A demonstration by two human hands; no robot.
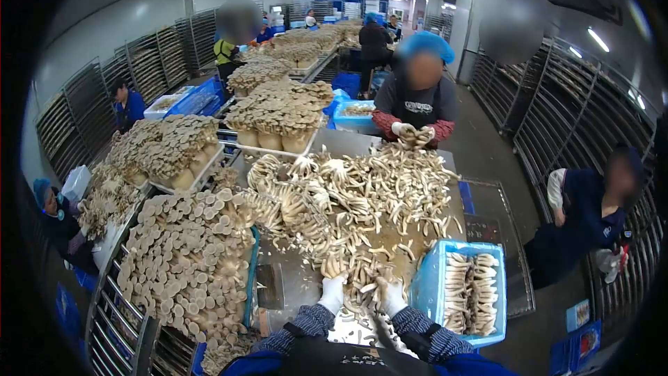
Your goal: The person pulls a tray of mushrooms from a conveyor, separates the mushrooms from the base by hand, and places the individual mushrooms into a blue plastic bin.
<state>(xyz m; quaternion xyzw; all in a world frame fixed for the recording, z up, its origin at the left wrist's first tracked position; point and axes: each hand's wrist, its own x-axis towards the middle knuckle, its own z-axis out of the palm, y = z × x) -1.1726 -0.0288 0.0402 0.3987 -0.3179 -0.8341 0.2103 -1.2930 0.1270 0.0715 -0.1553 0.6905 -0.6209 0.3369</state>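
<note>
My left hand (332,294), in a white glove, closes on a few long-stemmed mushrooms (335,266) at the near edge of the work table. Opposite it, my right hand (394,298), gloved too, is closed around a small bunch of mushrooms (376,294); its fingertips are partly hidden. Between and beyond both hands spreads a big loose pile of pale-stemmed mushrooms (376,195). Right of my right hand stands a blue-lined box (426,285) with mushrooms laid in two neat rows (470,296).
Dense mushroom clusters (188,264) stand at left beside a roller conveyor (115,327). More clusters (278,115) sit in white trays behind. Across the table a co-worker (417,97) holds mushrooms. Another person (584,209) is at right near tall racks (591,111).
</note>
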